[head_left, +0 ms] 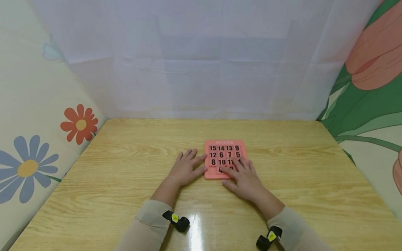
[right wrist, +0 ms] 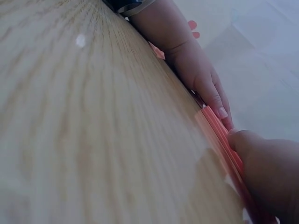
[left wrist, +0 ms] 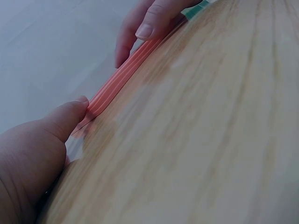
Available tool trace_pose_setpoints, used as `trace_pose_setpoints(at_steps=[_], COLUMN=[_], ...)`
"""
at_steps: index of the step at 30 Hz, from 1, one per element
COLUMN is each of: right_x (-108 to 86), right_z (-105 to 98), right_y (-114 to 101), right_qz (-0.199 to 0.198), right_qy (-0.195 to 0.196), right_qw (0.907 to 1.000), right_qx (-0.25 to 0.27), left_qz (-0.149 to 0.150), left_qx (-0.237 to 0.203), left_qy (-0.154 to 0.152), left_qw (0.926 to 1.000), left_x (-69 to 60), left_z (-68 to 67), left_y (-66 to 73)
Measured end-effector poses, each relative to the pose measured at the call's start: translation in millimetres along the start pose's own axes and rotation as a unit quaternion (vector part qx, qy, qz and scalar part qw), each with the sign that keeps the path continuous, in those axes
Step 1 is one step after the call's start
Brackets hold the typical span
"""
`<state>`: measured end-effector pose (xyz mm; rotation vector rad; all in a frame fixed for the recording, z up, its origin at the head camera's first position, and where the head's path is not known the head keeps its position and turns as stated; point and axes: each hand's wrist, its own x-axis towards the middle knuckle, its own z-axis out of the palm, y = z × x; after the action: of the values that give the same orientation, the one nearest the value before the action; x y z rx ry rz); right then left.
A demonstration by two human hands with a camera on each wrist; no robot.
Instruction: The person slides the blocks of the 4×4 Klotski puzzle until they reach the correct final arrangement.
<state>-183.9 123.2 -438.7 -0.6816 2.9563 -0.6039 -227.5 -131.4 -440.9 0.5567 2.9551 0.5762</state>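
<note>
A pink number puzzle board [head_left: 207,174] lies flat on the table, its tiles in rows; the top row reads 15, 14, 13, 9. The left hand [head_left: 185,169] rests at the board's left edge, thumb and index fingertips touching it, fingers spread. Over the lower right tiles lies the right hand [head_left: 248,183], its fingers extended and covering part of the lower rows. A gap shows at the bottom left, beside the 4 tile. In the left wrist view the left thumb meets the side of the board [left wrist: 112,88]; the right wrist view shows both hands at the board [right wrist: 217,126].
The wooden table [head_left: 141,139] extends around the board, with a white sheet [head_left: 220,76] behind it. Flower-patterned walls [head_left: 28,87] stand at both sides. Each sleeve carries a black wrist camera [head_left: 181,224].
</note>
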Motion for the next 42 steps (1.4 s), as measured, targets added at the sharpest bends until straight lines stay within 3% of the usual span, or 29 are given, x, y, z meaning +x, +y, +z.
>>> trace_pose_setpoints(at_steps=[26, 42], right_x=[0.6, 24.0], right_z=[1.4, 6.6], right_y=[2.4, -14.2], right_qz=[-0.010, 0.028], right_qy=[0.021, 0.012], right_qw=[0.9997, 0.9994], right_qx=[0.009, 0.017], left_qz=[0.000, 0.007], left_qx=[0.000, 0.007], left_qy=[0.006, 0.003], left_qw=[1.0000, 0.9999], left_x=[-4.2, -2.2], left_z=[-2.1, -0.5], left_y=[0.5, -0.3])
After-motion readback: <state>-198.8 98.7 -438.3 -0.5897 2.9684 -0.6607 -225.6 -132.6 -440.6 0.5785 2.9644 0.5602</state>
